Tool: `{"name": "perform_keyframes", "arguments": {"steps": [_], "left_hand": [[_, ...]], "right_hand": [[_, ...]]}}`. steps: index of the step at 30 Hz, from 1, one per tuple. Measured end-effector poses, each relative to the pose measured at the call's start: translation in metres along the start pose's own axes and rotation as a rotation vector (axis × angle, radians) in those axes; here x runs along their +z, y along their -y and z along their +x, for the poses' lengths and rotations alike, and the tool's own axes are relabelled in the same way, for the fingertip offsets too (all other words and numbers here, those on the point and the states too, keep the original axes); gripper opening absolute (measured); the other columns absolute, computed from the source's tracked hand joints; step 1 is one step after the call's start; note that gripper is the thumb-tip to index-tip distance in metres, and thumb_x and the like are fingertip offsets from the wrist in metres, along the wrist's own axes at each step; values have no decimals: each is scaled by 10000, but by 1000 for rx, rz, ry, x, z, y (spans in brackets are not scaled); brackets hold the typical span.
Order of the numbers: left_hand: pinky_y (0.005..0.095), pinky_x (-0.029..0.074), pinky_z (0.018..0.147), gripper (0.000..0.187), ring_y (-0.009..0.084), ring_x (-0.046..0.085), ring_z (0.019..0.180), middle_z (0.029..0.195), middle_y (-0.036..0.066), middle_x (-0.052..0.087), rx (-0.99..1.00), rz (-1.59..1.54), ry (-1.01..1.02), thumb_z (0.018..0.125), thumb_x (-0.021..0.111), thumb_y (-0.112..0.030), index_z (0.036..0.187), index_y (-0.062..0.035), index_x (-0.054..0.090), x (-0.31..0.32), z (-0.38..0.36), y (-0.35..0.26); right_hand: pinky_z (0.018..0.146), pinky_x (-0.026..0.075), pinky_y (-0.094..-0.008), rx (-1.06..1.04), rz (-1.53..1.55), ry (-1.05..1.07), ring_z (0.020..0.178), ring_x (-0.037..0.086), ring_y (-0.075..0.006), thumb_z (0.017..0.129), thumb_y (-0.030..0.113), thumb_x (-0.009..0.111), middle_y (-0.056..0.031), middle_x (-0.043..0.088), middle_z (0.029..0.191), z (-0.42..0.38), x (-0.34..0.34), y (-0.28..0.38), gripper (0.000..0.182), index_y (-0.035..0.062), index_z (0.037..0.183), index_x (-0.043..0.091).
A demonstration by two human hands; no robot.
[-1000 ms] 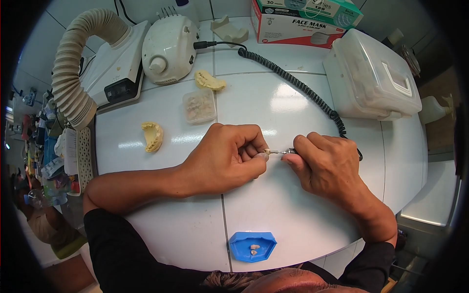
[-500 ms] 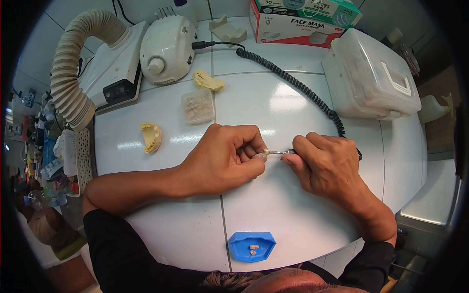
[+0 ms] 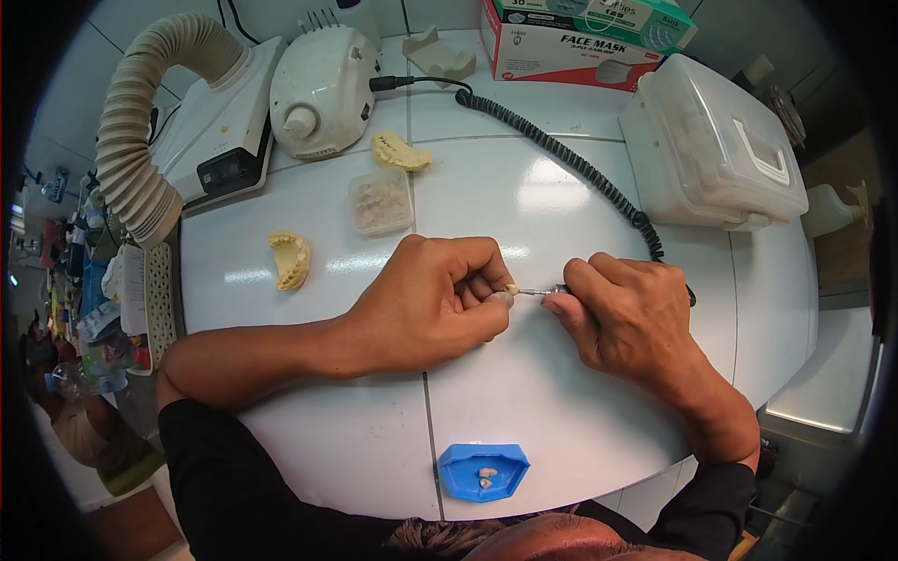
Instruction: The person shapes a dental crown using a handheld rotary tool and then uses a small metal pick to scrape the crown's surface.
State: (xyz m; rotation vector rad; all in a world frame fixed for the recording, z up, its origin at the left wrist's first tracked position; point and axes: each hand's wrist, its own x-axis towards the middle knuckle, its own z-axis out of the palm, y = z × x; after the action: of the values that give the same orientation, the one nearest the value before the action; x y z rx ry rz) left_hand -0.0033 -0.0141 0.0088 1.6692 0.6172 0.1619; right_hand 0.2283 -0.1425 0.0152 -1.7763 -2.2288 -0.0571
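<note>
Between the thumb and fingertips of my left hand [image 3: 435, 294] is a small cream-coloured dental crown [image 3: 511, 290], mostly covered by the fingers. My right hand [image 3: 627, 313] is closed around a dental handpiece [image 3: 560, 290], whose thin metal bur points left and meets the crown. The palm hides most of the handpiece. A black coiled cord [image 3: 571, 154] runs from behind my right hand to the white control unit [image 3: 323, 93]. Nearer my body, a blue tray [image 3: 452, 481] holds a few small tooth-coloured pieces [image 3: 485, 477].
A yellowish dental cast [image 3: 291, 260] lies left of my left hand; another cast [image 3: 400, 152] sits behind a clear box [image 3: 381, 204] of small pieces. A ribbed hose [image 3: 131, 140] arches at left. A lidded white case [image 3: 716, 150] and face mask boxes [image 3: 571, 51] stand at back right.
Both hands stay nearly in place, with the bur still at the crown. The whole view has shifted very slightly; nothing was taken up or let go.
</note>
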Motion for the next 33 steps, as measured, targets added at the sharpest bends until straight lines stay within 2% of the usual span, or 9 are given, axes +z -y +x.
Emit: {"name": "perform_keyframes", "arguments": {"steps": [6,9,12,15,18,23,27,30,33], "left_hand": [[188,511,653,142,34,712,776,866,32,780,5,1,-2,1032,740,-108,1061,31,734,0,0,1],[194,545,695,139,56,747,849,940,65,798,7,-76,30,1049,725,-93,1087,41,732,-2,-1,-5],[226,609,777,97,108,782,955,1079,120,805,21,-173,28,1056,721,-63,1080,30,706,-1,0,-2],[278,656,850,81,167,794,1045,1200,163,783,54,-220,31,1052,726,-36,1054,10,660,-2,4,6],[302,665,880,116,182,790,1069,1227,176,774,59,-256,82,1045,732,-21,1029,-10,618,-6,6,10],[305,659,925,80,185,788,1084,1202,162,780,80,-320,33,1065,715,-21,1108,12,656,-4,8,12],[287,647,966,182,170,785,1092,1169,140,790,48,-336,2,1071,729,-46,1229,46,721,-6,9,8],[280,630,1007,231,159,781,1106,1161,127,794,15,-340,-12,1067,744,-55,1273,50,741,-6,9,6],[289,617,1030,209,157,779,1115,1163,120,797,80,-240,-2,1065,738,-38,1259,40,741,-7,8,6]], "right_hand": [[461,453,-383,-6,9,-8,493,617,-235,1026,420,782,-22,576,631,0,0,0,383,122,816,664],[457,438,-393,-13,28,-40,480,592,-238,1041,398,766,-25,557,625,-2,1,-2,374,115,823,655],[454,427,-402,25,84,-129,474,572,-246,1056,372,747,-31,538,622,-4,5,-5,366,109,826,640],[455,432,-408,61,102,-122,486,588,-262,1070,364,729,-41,554,630,-5,5,-7,367,102,831,630],[455,435,-418,54,113,-140,494,605,-281,1079,368,715,-53,585,640,-5,5,-7,377,98,831,627],[460,444,-431,82,148,-126,511,624,-305,1085,370,703,-72,617,655,-5,3,-7,380,91,837,628],[463,448,-434,80,159,-132,519,631,-310,1087,368,698,-75,621,661,-5,3,-9,378,90,841,627],[461,448,-435,73,152,-138,517,630,-310,1087,373,698,-72,620,663,-5,5,-9,377,91,847,626],[461,447,-430,72,151,-140,517,628,-300,1084,376,704,-68,615,665,-5,6,-10,371,96,851,629]]}}
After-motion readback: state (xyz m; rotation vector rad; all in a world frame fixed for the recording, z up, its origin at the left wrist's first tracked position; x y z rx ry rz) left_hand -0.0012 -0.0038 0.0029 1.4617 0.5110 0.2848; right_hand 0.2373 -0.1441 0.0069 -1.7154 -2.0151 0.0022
